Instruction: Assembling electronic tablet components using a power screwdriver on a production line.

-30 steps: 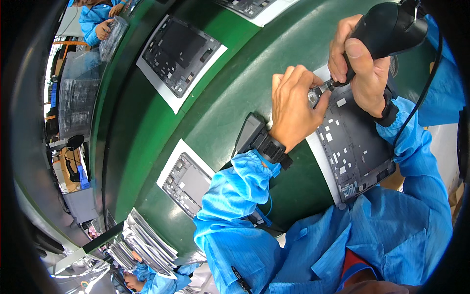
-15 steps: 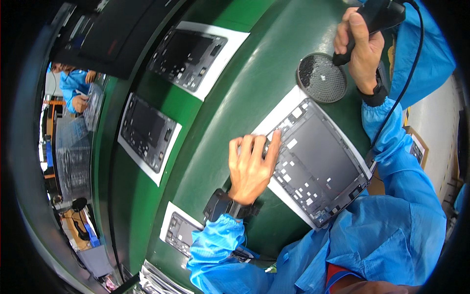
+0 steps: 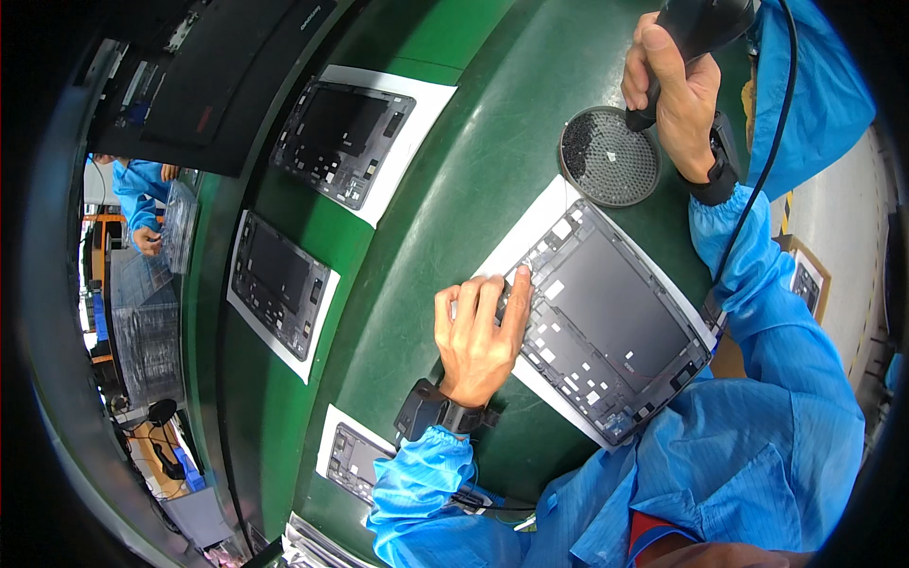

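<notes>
A dark grey tablet housing (image 3: 615, 322) dotted with small white patches lies tilted on a white sheet before me. My left hand (image 3: 476, 346) lies over its left edge. The index finger is stretched onto the housing, the other fingers bend beside it, and the thumb is hidden. High on the right, my right hand (image 3: 674, 99) is closed around a black corded electric screwdriver (image 3: 705, 24). The narrow end of the screwdriver points down at the rim of a round grey dish (image 3: 630, 166) with many small holes. Tiny dark pieces, seemingly screws, gather on the dish's left side.
More housings on white sheets lie to the left: an upper one (image 3: 346, 133), a middle one (image 3: 279, 270) and a lower one (image 3: 355, 459) partly behind my left sleeve. A black cable (image 3: 776, 151) runs past my right forearm. Another person's blue sleeve (image 3: 140, 194) shows far left.
The view has shifted slightly. My right hand and the screwdriver stay at the dish, its tip lower along the rim. My left hand stays on the housing's edge, its index finger slightly drawn back.
</notes>
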Demonstrator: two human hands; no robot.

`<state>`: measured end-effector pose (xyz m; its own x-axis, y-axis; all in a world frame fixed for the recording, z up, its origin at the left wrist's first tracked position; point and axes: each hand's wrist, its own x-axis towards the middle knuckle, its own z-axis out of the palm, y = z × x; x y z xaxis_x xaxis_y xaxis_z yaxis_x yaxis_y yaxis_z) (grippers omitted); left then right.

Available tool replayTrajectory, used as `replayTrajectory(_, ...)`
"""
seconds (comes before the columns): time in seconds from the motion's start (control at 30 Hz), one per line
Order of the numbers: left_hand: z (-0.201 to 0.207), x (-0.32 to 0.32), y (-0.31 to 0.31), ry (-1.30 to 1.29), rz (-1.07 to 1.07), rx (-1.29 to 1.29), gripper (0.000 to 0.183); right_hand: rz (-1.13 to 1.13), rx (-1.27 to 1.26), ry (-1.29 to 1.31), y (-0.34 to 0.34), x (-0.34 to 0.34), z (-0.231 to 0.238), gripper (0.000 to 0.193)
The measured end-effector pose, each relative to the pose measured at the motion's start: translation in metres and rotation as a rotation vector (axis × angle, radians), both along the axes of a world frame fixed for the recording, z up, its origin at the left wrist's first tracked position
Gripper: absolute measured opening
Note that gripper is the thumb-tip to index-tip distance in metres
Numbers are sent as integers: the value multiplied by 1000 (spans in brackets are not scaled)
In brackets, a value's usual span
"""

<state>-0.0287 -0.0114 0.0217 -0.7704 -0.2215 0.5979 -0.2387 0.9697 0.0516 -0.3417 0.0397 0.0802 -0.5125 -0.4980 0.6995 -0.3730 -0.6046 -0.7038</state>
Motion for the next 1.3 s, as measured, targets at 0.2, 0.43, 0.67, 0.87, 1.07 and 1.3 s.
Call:
replayTrajectory(0.2, -1, 0, -1, 7, 3, 30, 38, -20, -2, 39, 0, 0, -2, 26)
replayTrajectory(0.43, 1, 2, 4, 25, 4, 66, 38, -21, 7, 35, 2, 6, -1, 27)
replayTrajectory(0.67, 0, 3, 8, 170, 195, 418, 36, 2, -158, -144, 0, 53, 27, 28)
replayTrajectory(0.87, -11, 2, 13, 279, 309, 486, 31, 408, 121, -136, -5, 172, 32, 34)
replayTrajectory(1.07, -9, 3, 14, 271, 286, 561, 31, 528, 138, -57, -19, 186, 1, 38)
replayTrajectory(1.3, -16, 4, 12, 323, 264, 525, 36, 504, 87, -5, -22, 191, -4, 40)
